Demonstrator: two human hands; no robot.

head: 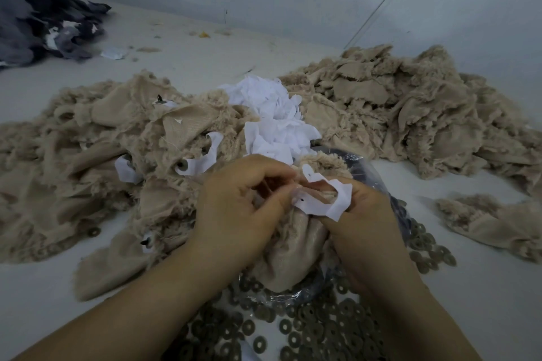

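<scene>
Your left hand (243, 205) and right hand (363, 214) meet just in front of you over one beige plush piece (293, 252). It bunches between them and sags onto a clear plastic bag (296, 293). The left hand's fingers are curled and its fingertips pinch the upper edge of the plush piece. Your right hand pinches a white cut-out (328, 199) against that same edge. The cut-out shows a small dark hole and folds over your right fingers.

Flat ring-shaped washers (308, 331) lie scattered on the table (484, 287) beneath and beside your forearms. A heap of white cut-outs (272, 114) sits just beyond your hands, between a left beige pile (96, 161) and a right beige pile (410, 108). A dark grey pile (38, 9) lies well apart at the far left.
</scene>
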